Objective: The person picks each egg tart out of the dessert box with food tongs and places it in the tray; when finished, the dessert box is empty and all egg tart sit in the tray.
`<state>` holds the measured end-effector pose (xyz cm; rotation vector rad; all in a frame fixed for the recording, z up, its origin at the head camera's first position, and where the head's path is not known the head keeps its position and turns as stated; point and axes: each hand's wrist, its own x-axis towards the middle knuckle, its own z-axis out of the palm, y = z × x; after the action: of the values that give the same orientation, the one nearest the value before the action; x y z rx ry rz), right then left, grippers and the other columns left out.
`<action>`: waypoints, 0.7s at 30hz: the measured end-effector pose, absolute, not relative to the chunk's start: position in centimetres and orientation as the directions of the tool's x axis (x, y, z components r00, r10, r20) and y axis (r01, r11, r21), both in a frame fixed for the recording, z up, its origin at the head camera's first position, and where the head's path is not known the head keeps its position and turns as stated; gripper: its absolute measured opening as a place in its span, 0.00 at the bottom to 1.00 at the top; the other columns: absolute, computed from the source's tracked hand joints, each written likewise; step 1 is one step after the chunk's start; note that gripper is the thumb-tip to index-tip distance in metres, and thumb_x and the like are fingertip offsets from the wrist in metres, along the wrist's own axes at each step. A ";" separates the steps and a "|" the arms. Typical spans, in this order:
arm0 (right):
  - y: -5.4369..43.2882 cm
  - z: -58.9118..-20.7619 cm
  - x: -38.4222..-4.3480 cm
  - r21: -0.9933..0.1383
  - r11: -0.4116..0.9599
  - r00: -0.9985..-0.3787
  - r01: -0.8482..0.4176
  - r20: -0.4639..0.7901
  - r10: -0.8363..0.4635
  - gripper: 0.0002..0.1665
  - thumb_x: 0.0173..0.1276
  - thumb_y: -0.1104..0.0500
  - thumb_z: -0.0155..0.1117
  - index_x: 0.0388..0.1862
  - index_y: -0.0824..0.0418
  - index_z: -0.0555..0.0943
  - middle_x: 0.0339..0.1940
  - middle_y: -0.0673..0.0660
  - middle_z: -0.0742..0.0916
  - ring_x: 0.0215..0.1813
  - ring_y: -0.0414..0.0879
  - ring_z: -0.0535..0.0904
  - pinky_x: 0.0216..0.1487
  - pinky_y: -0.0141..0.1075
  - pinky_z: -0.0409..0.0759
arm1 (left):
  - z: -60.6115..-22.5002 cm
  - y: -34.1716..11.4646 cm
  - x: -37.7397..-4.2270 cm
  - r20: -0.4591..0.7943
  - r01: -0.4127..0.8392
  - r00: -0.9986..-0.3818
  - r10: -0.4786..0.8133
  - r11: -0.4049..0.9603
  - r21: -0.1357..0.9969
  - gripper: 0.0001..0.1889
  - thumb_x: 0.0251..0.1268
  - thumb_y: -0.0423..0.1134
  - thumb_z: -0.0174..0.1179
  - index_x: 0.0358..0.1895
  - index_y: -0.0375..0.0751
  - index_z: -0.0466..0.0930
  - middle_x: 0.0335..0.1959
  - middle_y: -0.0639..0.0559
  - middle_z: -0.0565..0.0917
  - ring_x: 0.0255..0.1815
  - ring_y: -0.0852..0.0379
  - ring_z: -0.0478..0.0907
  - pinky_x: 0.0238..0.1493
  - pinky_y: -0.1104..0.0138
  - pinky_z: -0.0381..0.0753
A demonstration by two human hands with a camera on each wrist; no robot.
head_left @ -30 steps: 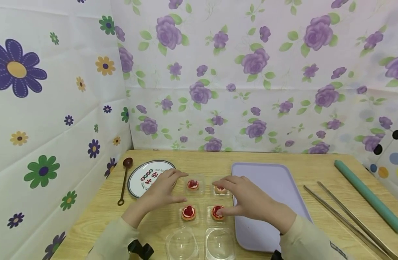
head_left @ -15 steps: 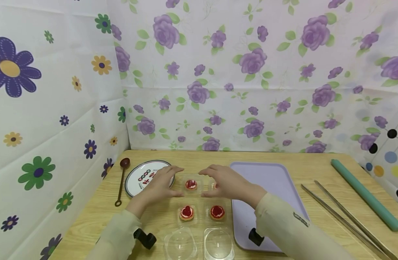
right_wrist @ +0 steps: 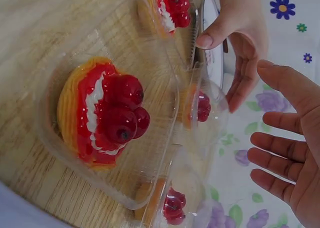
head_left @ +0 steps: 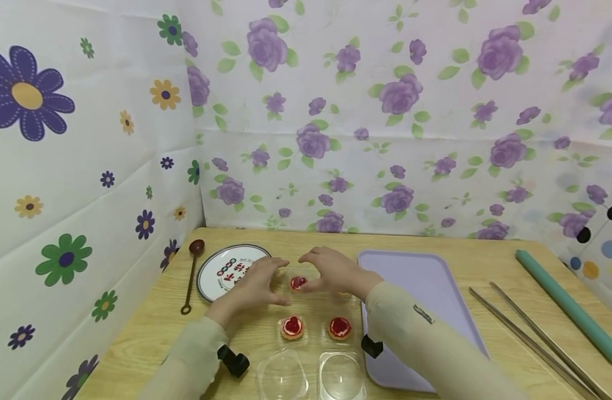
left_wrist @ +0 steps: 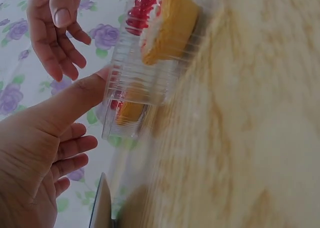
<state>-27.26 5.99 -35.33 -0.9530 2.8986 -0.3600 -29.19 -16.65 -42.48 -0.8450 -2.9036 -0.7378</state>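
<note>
My left hand [head_left: 253,286] is at the left of the back-left tart [head_left: 298,283], thumb and fingers spread apart. On the other side my right hand [head_left: 336,272] reaches across the back-right tart [head_left: 344,293], mostly covering it. Both hands are free of any held thing, their fingertips facing each other. Domed clear lids cover the two back boxes, as the right wrist view shows at the back-left box [right_wrist: 220,105]. The front-left tart [head_left: 292,328] and front-right tart [head_left: 339,328] sit in uncovered clear plastic boxes. Each tart has red fruit and white cream.
Two clear lids [head_left: 342,378] lie open at the front. A lettered plate [head_left: 216,275] and a brown ladle [head_left: 191,280] are at left. A lilac tray [head_left: 416,272], long metal tongs [head_left: 531,339] and a green rod [head_left: 571,305] are at right. Patterned cloth [head_left: 366,111] hangs behind.
My right hand has moved left and back, from over the right-hand tarts to near the back-left one. The front-right tart now shows fully. My left hand stays about where it was.
</note>
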 end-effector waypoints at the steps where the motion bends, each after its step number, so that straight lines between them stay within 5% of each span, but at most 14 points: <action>1: 5.9 -35.4 -27.5 -0.245 0.786 -0.810 -0.568 -0.006 -0.587 0.40 0.59 0.38 0.67 0.66 0.55 0.73 0.65 0.57 0.77 0.68 0.55 0.71 0.69 0.50 0.69 | -42.6 -16.6 -29.3 0.155 0.511 -0.854 0.497 0.744 0.430 0.48 0.41 0.57 0.75 0.68 0.43 0.67 0.70 0.42 0.69 0.73 0.42 0.60 0.75 0.46 0.53; 21: 3.3 -38.4 -29.7 -0.075 0.834 -0.828 -0.546 -0.103 -0.551 0.49 0.52 0.32 0.70 0.66 0.57 0.72 0.65 0.57 0.78 0.68 0.54 0.70 0.72 0.52 0.66 | -44.6 -16.4 -30.0 0.183 0.513 -0.856 0.483 0.751 0.417 0.43 0.43 0.58 0.74 0.63 0.39 0.72 0.64 0.43 0.75 0.72 0.42 0.63 0.77 0.46 0.47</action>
<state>-29.74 3.34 -38.42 -0.8686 2.8925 -0.0637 -29.98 -16.40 -44.63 -0.8204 -2.8798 -0.7142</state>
